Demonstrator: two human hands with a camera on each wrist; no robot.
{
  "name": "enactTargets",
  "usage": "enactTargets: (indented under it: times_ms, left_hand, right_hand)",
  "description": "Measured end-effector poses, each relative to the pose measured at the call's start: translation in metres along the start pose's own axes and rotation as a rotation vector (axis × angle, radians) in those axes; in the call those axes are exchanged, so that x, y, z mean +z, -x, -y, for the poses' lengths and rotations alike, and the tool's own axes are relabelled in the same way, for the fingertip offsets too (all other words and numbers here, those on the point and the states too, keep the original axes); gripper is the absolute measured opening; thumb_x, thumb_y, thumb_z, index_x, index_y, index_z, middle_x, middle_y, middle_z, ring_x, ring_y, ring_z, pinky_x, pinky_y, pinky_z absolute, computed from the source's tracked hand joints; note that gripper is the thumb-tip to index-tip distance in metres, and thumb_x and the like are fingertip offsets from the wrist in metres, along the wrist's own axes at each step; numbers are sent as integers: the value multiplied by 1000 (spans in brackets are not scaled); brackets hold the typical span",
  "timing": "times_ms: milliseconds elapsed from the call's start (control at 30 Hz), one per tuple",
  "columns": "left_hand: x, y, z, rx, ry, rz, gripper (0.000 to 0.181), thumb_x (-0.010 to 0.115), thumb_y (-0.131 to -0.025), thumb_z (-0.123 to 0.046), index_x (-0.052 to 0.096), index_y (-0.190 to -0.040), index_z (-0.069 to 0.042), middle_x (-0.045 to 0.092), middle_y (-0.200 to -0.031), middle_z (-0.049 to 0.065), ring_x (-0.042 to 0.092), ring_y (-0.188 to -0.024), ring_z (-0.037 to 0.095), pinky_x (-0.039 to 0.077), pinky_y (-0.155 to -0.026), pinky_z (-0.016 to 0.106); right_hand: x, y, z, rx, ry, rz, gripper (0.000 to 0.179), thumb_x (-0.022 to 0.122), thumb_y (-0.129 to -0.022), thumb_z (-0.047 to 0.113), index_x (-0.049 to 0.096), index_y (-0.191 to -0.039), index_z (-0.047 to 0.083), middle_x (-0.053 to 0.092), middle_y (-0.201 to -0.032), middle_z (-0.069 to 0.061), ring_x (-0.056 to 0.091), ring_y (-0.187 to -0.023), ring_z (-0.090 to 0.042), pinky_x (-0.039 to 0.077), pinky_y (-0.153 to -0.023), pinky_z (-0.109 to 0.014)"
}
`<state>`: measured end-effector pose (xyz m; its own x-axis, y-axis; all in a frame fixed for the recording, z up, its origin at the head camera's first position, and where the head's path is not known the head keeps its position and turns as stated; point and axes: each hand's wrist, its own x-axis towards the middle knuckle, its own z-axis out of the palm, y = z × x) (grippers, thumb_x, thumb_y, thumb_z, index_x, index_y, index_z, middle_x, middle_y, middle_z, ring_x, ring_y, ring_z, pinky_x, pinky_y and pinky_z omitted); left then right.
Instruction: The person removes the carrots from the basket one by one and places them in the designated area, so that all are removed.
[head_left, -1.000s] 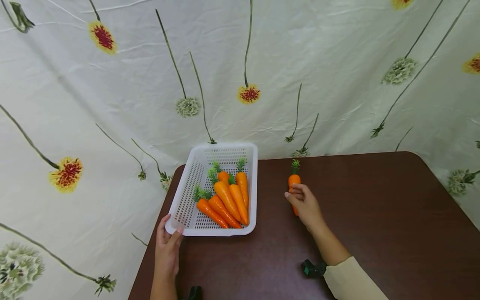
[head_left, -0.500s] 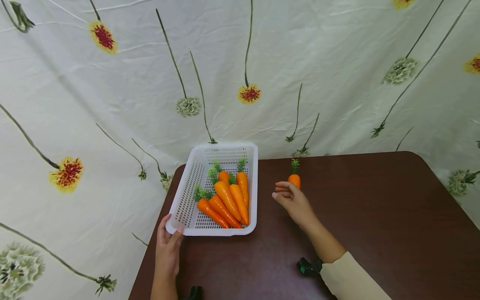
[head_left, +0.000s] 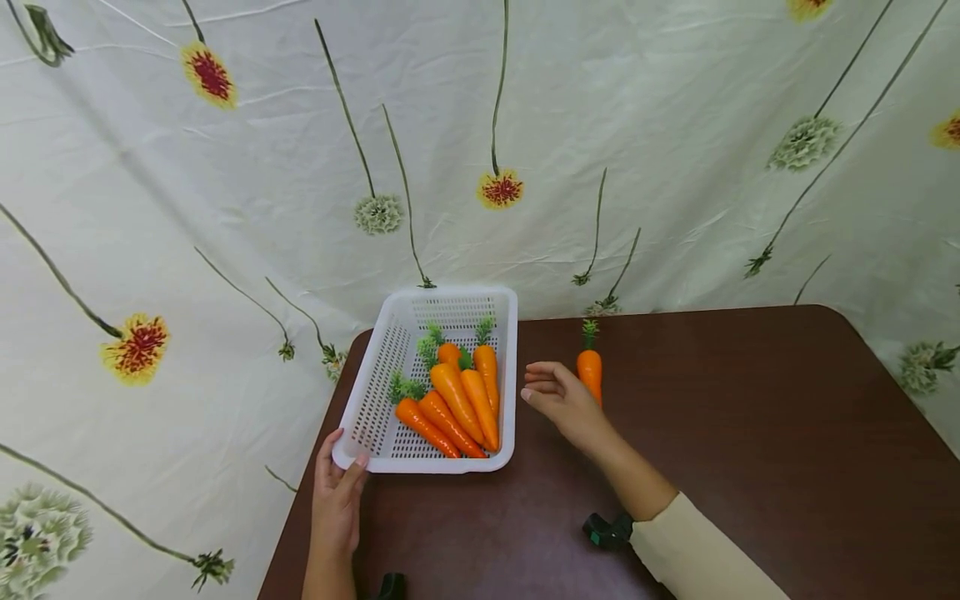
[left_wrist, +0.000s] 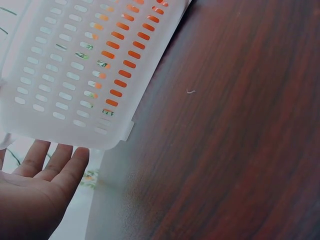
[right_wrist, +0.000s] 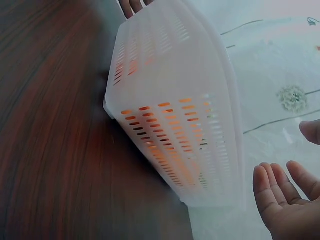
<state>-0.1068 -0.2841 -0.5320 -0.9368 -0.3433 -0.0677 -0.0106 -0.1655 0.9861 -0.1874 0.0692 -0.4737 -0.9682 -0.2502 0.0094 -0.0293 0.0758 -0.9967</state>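
A white plastic basket (head_left: 423, 464) with slotted walls stands at the left of the table and holds several orange carrots (head_left: 456, 403) with green tops. My left hand (head_left: 337, 496) grips its near left corner, thumb over the rim and fingers along the outer side; in the left wrist view the fingers (left_wrist: 72, 170) lie against the basket wall. Between the basket and a single carrot (head_left: 590, 372) on the table is my right hand (head_left: 566, 408), holding nothing. Its fingers are loosely bent, with the thumb apart from them in the right wrist view. The forearm side of that hand hides the carrot's tip.
The dark brown wooden table (head_left: 750, 433) runs to the right of the single carrot. Behind it hangs a pale cloth (head_left: 660, 108) printed with flowers, close to the basket's far rim. A black wrist device (head_left: 607, 531) sits at the right wrist.
My right hand has let go of the single carrot and moved left toward the basket, leaving that carrot on the table. My left hand and the basket have stayed in place.
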Motion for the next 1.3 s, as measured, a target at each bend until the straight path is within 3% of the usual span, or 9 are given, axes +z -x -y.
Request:
enactTargets:
  times_ms: [167,467,700,1300]
  left_hand:
    - [0,0,0,-1,-11,-1,58,55,-103,-10,30,-154,-20,48,-147,3,58,-125,13,52,-96,16]
    - [0,0,0,9,-13,10,58,56,-103,-10,30,-154,-19,47,-148,5,58,-127,15,52,-96,16]
    - [-1,0,-1,16,11,13,59,56,-102,-7,30,-154,-18,48,-146,4,58,-127,15,52,-96,16]
    - [0,1,-1,9,-8,9,59,56,-103,-10,29,-154,-19,47,-147,3,58,-127,13,52,-96,15]
  right_hand:
    - [7,-5,4,-32,-8,32,49,68,-97,17,51,-140,2,57,-138,-22,58,-128,-35,49,-108,-45]
    - [19,-10,9,-53,-22,107,49,64,-97,12,49,-143,3,56,-141,-22,55,-130,-39,50,-108,-45]
    - [32,-16,11,-43,-38,199,57,66,-96,19,45,-147,6,50,-148,-24,48,-138,-43,48,-110,-46]
    - [57,-44,14,8,1,244,59,68,-96,22,45,-148,6,48,-152,-20,48,-141,-34,46,-112,-47]
